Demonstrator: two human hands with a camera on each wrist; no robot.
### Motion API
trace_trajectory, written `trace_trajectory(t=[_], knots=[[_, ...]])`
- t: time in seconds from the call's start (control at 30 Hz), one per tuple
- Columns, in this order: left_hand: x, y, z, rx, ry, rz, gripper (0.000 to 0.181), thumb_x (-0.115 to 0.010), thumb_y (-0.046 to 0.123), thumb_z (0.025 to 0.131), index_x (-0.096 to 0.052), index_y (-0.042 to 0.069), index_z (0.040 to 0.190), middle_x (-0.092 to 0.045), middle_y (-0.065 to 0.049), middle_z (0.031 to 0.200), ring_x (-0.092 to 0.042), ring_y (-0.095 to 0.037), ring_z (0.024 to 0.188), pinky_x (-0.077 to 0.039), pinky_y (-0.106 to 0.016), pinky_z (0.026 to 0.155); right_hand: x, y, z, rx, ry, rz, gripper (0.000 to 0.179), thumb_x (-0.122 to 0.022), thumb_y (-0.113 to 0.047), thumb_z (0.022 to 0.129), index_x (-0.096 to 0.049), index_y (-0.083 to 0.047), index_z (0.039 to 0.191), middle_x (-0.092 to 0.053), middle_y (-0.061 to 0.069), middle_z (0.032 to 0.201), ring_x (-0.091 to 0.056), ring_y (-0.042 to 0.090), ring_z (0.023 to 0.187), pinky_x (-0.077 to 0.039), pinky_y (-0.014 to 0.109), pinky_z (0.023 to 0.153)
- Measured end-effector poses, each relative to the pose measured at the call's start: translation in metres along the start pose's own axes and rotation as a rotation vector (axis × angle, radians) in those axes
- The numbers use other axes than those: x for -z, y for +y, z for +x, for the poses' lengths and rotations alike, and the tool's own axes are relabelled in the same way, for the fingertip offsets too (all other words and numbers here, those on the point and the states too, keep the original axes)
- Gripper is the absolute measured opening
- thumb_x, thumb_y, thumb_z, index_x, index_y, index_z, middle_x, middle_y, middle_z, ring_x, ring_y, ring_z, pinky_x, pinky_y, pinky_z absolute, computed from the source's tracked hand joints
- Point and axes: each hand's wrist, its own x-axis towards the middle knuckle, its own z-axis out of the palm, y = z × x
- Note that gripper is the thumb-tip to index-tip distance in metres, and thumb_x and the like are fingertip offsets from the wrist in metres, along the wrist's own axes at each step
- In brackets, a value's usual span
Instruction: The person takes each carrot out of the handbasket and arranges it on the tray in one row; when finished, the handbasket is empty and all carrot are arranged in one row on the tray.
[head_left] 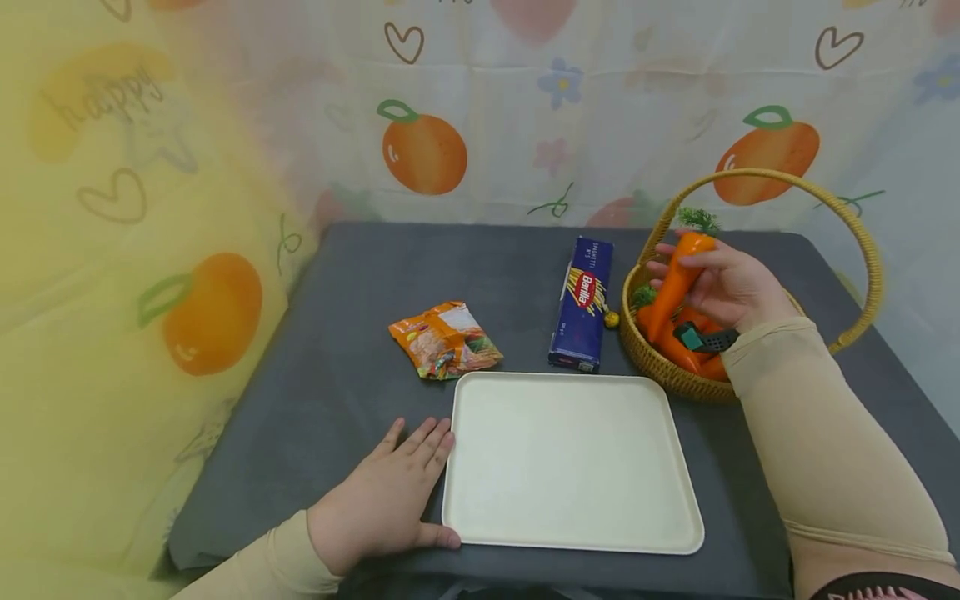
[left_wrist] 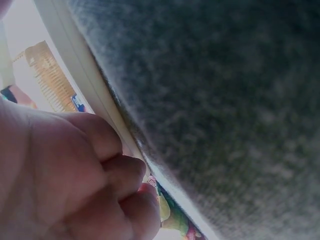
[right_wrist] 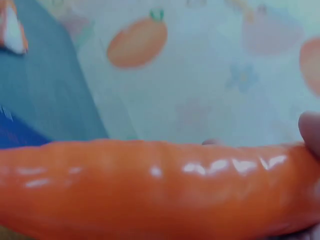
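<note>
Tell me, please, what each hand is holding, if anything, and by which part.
The right hand holds a carrot by its upper, leafy end. The left hand holds nothing; it rests against the tray.

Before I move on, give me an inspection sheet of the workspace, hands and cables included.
Surface: grey-covered table, with a pale tray at its near side.
Job's things: orange carrot, held at the wicker basket; other orange pieces inside.
Clutter: orange packet left of the blue spaghetti box, both beyond the tray.
Left hand: at the tray's left edge.
Right hand: holds the carrot.
Cables: nothing seen.
Surroundings: backdrop printed with oranges and hearts.
</note>
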Motion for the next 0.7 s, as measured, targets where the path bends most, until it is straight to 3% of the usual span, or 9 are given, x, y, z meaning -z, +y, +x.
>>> trace_trajectory(t=[0.1,0.23,0.37,0.53,0.7], knots=[[-0.001,-0.001,0.000,0.001,0.010,0.005,0.130,-0.061,0.095,0.084,-0.030,0.008,0.175,-0.021,-0.009,0.185,-0.021,-0.031,0.172,-0.015,-0.068,0.136,-0.010,0.011,-0.011,0.060,-0.154,0.014,0.042,-0.049,0.011,0.110,-0.061,-0.013,0.142,-0.074,0.015,0.129,-0.077,0.037,0.115,-0.066,0.050,0.098],[-0.001,-0.001,0.000,-0.002,0.015,0.015,0.130,-0.061,0.095,0.084,-0.030,0.008,0.175,-0.021,-0.009,0.185,-0.022,-0.031,0.172,-0.015,-0.068,0.136,-0.026,0.030,-0.024,0.087,-0.315,-0.007,0.044,-0.040,0.013,0.110,-0.060,-0.010,0.141,-0.072,0.015,0.131,-0.075,0.036,0.119,-0.064,0.048,0.102],[-0.001,0.000,0.000,-0.003,0.018,0.024,0.128,-0.061,0.094,0.085,-0.030,0.009,0.175,-0.021,-0.009,0.185,-0.022,-0.030,0.172,-0.015,-0.068,0.136,-0.042,0.054,-0.033,0.095,-0.416,-0.029,0.049,-0.036,0.017,0.108,-0.058,-0.010,0.143,-0.071,0.014,0.132,-0.076,0.035,0.121,-0.062,0.049,0.107],[0.001,0.001,0.000,0.005,0.029,0.041,0.128,-0.062,0.094,0.085,-0.030,0.009,0.175,-0.022,-0.009,0.185,-0.022,-0.030,0.171,-0.016,-0.067,0.136,-0.062,0.093,-0.038,0.094,-0.464,-0.090,0.053,-0.046,0.018,0.104,-0.052,-0.011,0.148,-0.070,0.011,0.137,-0.076,0.031,0.124,-0.060,0.050,0.111],[0.002,0.002,0.000,0.013,0.018,0.046,0.129,-0.061,0.095,0.084,-0.030,0.009,0.175,-0.022,-0.009,0.185,-0.022,-0.029,0.171,-0.017,-0.066,0.137,-0.082,0.140,-0.036,0.005,-0.383,-0.151,0.053,-0.052,0.013,0.102,-0.051,-0.016,0.146,-0.071,0.006,0.135,-0.075,0.028,0.123,-0.060,0.048,0.111]])
